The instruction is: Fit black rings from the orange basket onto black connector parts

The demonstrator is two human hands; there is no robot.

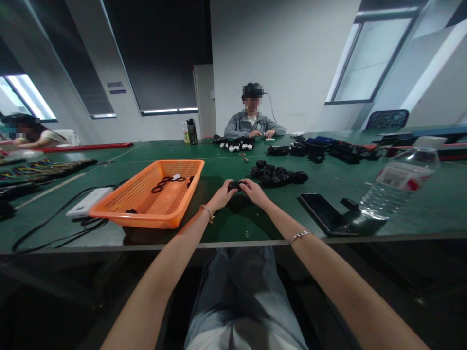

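Black plastic, a small round part (pixel 236 185), sits pinched between both hands just above the green table (pixel 233 218). The left hand (pixel 221 195) closes on it from nine o'clock, fingers curled over its near edge; the right hand (pixel 254 191) grips it from three o'clock, thumb and fingertips wrapped round the other side. Both hands are clamped on this one part, and the two meet over it. A thin bracelet rings each wrist.

At one o'clock from the hands, near but apart, lies a heap of similar black parts (pixel 279 176). At nine o'clock, just beside the left hand, stands an orange mesh basket (pixel 146 211) holding a few black rings (pixel 164 183) on its floor. Farther out at nine o'clock a white power bank (pixel 89 201) lies with black cables trailing from it. At four o'clock a dark phone (pixel 323 213) lies flat, and beyond it a clear water bottle (pixel 397 187) rests on its side.

At twelve o'clock, across the table, a person in a grey jacket (pixel 252 124) sits with hands among more black and white parts (pixel 237 144). Another person (pixel 25 136) sits far off at ten o'clock.
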